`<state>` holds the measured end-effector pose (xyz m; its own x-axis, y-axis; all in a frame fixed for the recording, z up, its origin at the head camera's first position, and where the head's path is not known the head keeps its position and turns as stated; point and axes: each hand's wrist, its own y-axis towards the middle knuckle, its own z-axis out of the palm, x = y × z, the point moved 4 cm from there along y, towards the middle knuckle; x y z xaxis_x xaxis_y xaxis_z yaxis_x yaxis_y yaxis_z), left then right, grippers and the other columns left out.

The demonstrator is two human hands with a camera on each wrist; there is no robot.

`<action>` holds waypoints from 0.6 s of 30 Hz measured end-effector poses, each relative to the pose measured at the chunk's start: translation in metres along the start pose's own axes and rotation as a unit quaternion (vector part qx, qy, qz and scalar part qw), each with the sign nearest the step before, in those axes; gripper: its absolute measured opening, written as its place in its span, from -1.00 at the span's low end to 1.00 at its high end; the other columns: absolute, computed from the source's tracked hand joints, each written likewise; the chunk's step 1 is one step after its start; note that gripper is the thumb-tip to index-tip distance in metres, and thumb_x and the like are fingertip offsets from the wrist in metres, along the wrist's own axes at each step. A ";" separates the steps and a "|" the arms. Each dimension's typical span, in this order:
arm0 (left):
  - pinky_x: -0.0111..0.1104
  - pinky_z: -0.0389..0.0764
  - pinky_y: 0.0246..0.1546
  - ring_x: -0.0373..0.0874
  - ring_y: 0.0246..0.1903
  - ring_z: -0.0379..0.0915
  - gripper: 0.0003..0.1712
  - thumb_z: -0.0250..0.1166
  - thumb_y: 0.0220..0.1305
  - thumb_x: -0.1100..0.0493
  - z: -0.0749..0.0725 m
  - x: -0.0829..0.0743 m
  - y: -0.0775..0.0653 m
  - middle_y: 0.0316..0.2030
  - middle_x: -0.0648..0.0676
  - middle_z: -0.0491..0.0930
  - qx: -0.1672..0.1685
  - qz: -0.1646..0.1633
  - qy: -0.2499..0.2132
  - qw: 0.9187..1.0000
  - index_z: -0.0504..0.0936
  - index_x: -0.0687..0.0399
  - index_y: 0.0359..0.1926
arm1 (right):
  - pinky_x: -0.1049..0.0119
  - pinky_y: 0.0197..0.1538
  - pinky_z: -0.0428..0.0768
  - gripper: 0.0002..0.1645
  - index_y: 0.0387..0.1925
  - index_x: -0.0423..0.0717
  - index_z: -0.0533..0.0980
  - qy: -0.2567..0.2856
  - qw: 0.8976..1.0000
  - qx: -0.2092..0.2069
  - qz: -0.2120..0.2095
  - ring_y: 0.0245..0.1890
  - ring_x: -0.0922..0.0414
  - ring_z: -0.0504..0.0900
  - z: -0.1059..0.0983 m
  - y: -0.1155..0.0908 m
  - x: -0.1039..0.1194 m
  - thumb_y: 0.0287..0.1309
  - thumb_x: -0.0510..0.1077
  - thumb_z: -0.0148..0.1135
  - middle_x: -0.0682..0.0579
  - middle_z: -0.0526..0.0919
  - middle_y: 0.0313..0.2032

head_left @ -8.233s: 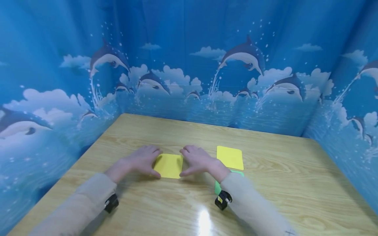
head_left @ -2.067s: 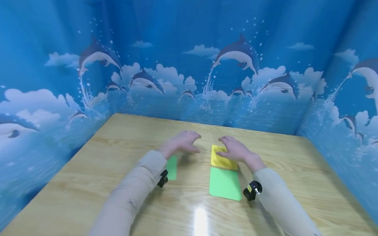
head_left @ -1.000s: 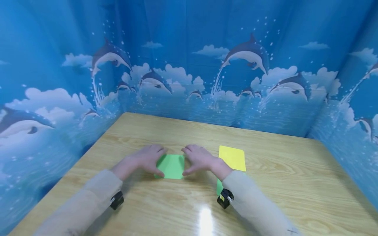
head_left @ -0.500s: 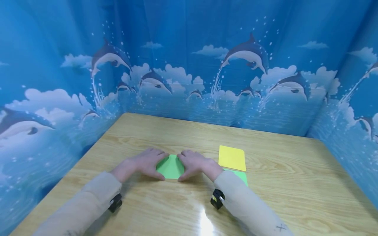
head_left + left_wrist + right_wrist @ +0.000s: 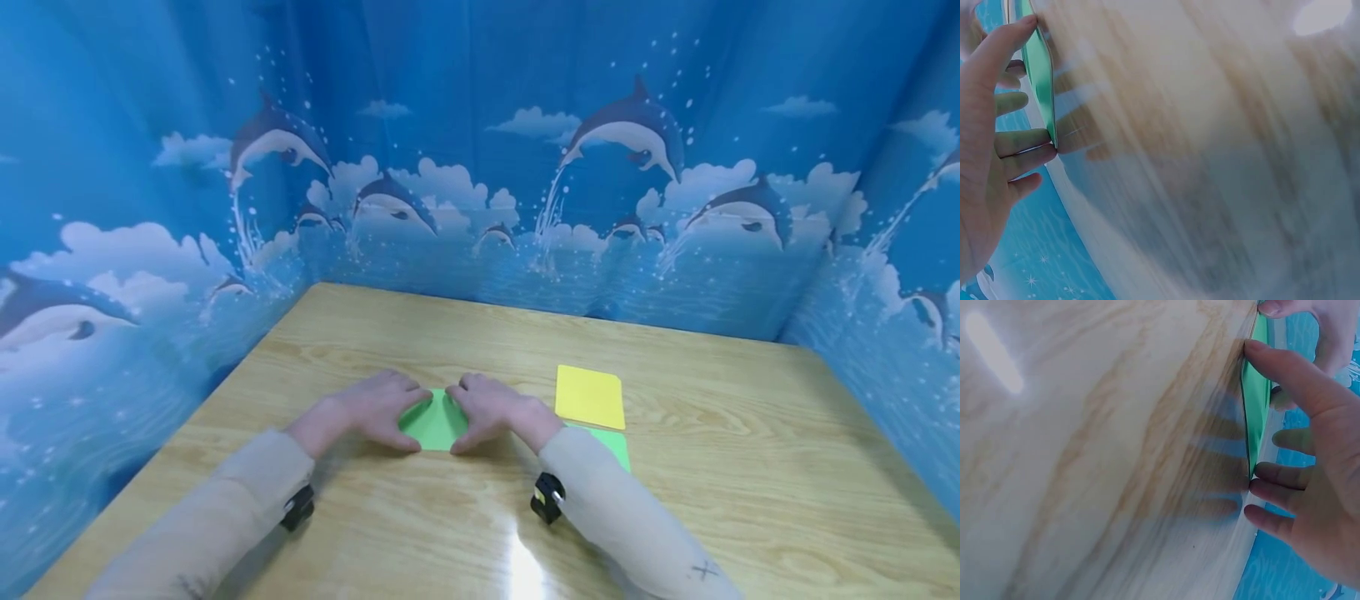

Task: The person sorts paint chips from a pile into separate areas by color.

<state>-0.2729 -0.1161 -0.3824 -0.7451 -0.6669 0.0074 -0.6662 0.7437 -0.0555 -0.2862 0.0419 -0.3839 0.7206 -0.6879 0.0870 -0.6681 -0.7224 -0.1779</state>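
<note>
A square green card (image 5: pixel 436 423) with rounded corners lies on the table, framed by both hands. From its left side my left hand (image 5: pixel 375 410) touches it, thumb at the near edge and forefinger toward the far one. My right hand (image 5: pixel 491 412) mirrors this on the right, fingers spread and gently bent. In the left wrist view, the green card (image 5: pixel 1040 72) appears nearly edge-on, with fingertips at its corner. The right wrist view shows the green card (image 5: pixel 1255 412) with the thumb on its near edge. The side portions of the card are hidden under the hands.
Right of the hands lies a yellow square card (image 5: pixel 589 397), with another green card (image 5: pixel 611 442) directly in front of it, partly covered by the right sleeve. The wooden table (image 5: pixel 750 467) is bordered at the back and sides by a blue dolphin-print curtain (image 5: pixel 465 100).
Earlier, yellow showed where the green card is now. Two seconds ago both hands were farther right; they came back to its sides and drew closer together over it, then stayed nearly still.
</note>
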 end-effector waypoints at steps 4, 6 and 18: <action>-0.10 0.35 0.09 0.06 0.02 0.37 -0.04 0.23 -0.04 -0.41 0.001 0.001 -0.003 0.03 0.18 0.45 0.004 -0.011 -0.021 1.000 0.36 0.19 0.21 | 0.40 -0.21 0.46 0.11 0.28 -0.12 0.24 0.002 1.000 -0.001 -0.006 -0.20 0.19 0.37 -0.001 0.001 0.001 -0.25 0.33 0.39 -0.02 0.41 -0.05; -0.11 0.35 0.09 0.05 0.03 0.35 0.00 0.22 -0.05 -0.43 0.001 0.001 -0.004 0.05 0.18 0.43 0.005 -0.015 -0.030 0.999 0.34 0.18 0.24 | 0.41 -0.22 0.45 0.10 0.28 -0.12 0.24 -0.002 1.000 -0.003 -0.010 -0.21 0.20 0.37 -0.001 0.002 0.001 -0.26 0.33 0.39 -0.01 0.42 -0.07; -0.14 0.34 0.10 0.01 0.03 0.35 0.06 0.21 -0.09 -0.48 0.003 0.002 -0.002 0.08 0.15 0.42 0.002 -0.026 -0.049 0.998 0.31 0.15 0.27 | 0.37 -0.19 0.45 0.11 0.28 -0.14 0.23 0.016 1.000 0.004 -0.017 -0.16 0.18 0.37 -0.004 0.005 -0.001 -0.25 0.35 0.35 -0.02 0.42 -0.03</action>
<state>-0.2727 -0.1189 -0.3855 -0.7034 -0.7053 -0.0879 -0.7030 0.7086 -0.0608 -0.2909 0.0382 -0.3811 0.7360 -0.6655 0.1239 -0.6424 -0.7444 -0.1821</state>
